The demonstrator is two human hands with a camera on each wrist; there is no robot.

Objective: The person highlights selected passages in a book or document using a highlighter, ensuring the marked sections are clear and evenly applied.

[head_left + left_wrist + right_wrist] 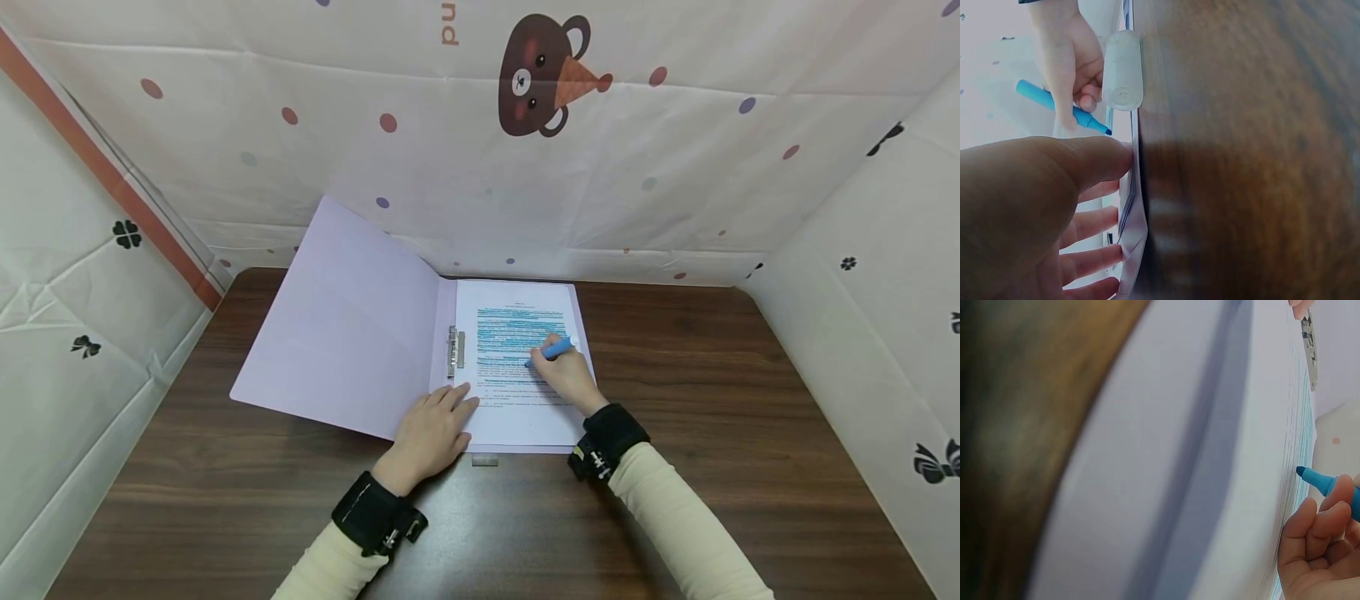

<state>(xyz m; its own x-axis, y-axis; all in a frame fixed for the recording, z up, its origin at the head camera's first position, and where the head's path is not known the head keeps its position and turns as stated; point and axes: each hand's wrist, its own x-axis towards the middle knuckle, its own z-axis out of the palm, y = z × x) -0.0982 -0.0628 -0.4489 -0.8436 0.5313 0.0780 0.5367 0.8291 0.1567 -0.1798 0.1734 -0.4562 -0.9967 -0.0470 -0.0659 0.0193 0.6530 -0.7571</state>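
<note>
A lilac folder [352,325] lies open with a printed sheet [517,427] on its right side; many of the text lines are covered in blue. My right hand [573,381] grips an uncapped blue highlighter [557,348], its dark tip over the lower part of the blue lines. Whether the tip touches the paper, I cannot tell. In the right wrist view the highlighter [1319,481] angles over the text. My left hand [430,436] rests with spread fingers on the sheet's lower left and the folder's spine. The left wrist view shows its extended fingers [1091,261] and thumb at the folder's edge.
A metal clip [452,352] sits on the folder's inner spine. At the folder's near edge is a small translucent piece [1122,72]. Everything lies on a dark wooden table [697,358], with patterned cloth [450,167] hanging behind and on both sides.
</note>
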